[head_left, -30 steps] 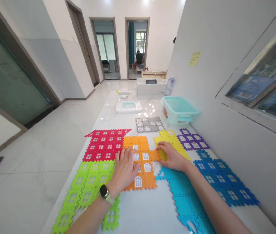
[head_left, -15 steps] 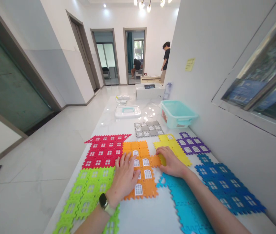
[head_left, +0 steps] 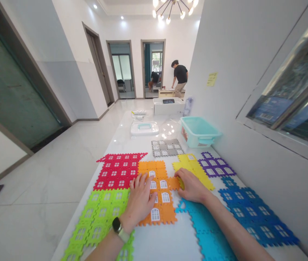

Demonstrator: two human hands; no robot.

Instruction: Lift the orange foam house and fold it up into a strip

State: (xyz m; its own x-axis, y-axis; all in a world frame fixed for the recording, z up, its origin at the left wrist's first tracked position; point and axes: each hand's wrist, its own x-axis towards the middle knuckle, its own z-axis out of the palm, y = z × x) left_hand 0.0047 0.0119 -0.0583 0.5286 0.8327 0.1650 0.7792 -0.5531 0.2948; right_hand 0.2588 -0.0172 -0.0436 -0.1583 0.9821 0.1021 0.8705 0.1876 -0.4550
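While open, left grip (head_left: pixel 140 203) flat on orange tiles (head_left: pixel 162 214), right grip (head_left: pixel 192 186) on yellow tiles (head_left: pixel 193 170).

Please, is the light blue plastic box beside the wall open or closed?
Open: no lid covers the light blue plastic box, and its hollow inside shows from above, within the rim.

Marble counter (head_left: pixel 164 243) w/ puzzle tiles (head_left: pixel 115 170), teal bin (head_left: pixel 200 132), white box (head_left: pixel 168 107).
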